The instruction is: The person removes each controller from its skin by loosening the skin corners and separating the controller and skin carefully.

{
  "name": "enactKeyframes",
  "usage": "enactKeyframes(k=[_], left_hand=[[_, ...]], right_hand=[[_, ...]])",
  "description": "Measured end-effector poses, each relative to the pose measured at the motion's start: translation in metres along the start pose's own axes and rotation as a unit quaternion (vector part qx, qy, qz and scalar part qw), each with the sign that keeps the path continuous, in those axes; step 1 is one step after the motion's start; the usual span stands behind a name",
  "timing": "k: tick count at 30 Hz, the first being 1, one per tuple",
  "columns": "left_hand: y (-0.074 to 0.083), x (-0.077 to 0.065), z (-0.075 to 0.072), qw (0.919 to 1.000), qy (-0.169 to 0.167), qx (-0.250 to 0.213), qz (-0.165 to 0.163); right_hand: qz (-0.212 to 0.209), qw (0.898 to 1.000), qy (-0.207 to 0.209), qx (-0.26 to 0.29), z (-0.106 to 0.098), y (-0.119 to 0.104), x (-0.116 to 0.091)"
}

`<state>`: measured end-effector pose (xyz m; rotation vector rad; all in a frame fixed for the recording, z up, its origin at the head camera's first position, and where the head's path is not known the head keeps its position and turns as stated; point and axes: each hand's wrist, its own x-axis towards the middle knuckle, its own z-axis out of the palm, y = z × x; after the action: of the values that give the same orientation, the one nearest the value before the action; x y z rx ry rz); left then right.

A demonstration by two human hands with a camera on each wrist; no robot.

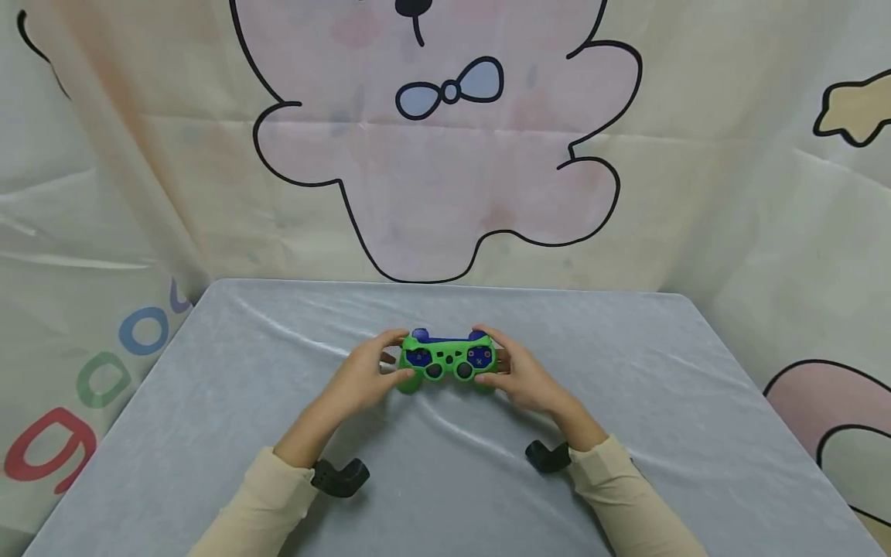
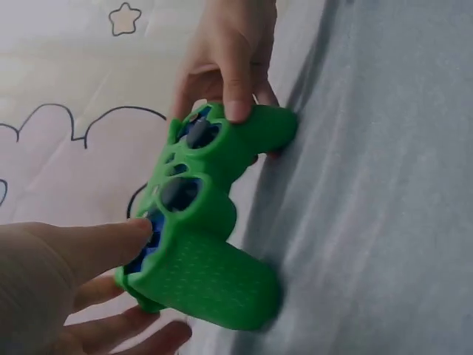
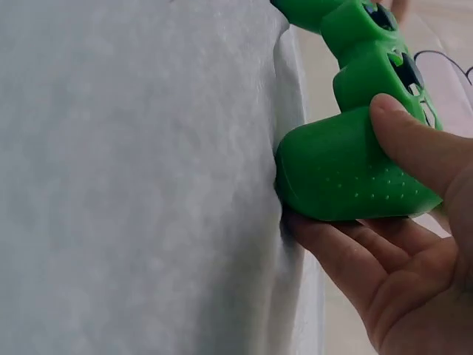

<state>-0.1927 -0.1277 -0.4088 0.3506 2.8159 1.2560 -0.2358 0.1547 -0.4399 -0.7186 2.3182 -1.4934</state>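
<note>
A game controller (image 1: 448,357) in a bright green sleeve, with dark blue buttons and two dark thumbsticks, is held at the middle of the table. My left hand (image 1: 365,375) grips its left end, thumb on the face and fingers behind. The right hand (image 1: 522,375) holds the other end the same way, its thumb on the green grip. In the left wrist view the controller (image 2: 199,214) stands tilted, with its dotted handle low near the cloth. The right wrist view shows fingers under the controller's right handle (image 3: 347,170).
A light grey-blue cloth (image 1: 445,480) covers the table, with creases around the middle. Behind the table hangs a pale curtain (image 1: 445,193) with a cartoon bear outline. Black wrist mounts (image 1: 341,478) sit by both cream sleeves.
</note>
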Motion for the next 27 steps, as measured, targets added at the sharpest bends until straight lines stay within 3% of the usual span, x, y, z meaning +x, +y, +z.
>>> enactKeyframes(k=[11,15,22,27], left_hand=[[-0.031,0.012,0.005,0.9936,-0.028,-0.106,0.028],[-0.037,0.014,0.009,0.9923,-0.043,-0.110,0.038],[-0.040,0.014,0.017,0.9897,-0.023,-0.138,0.030],[-0.043,0.012,0.018,0.9892,-0.041,-0.138,0.028]], right_hand=[[0.006,0.997,-0.019,0.069,-0.004,0.002,0.001],[0.011,0.999,-0.020,0.042,-0.002,0.002,0.001],[0.023,0.999,-0.001,-0.028,0.000,0.001,0.002],[0.026,0.998,0.003,-0.049,0.001,0.002,0.002]])
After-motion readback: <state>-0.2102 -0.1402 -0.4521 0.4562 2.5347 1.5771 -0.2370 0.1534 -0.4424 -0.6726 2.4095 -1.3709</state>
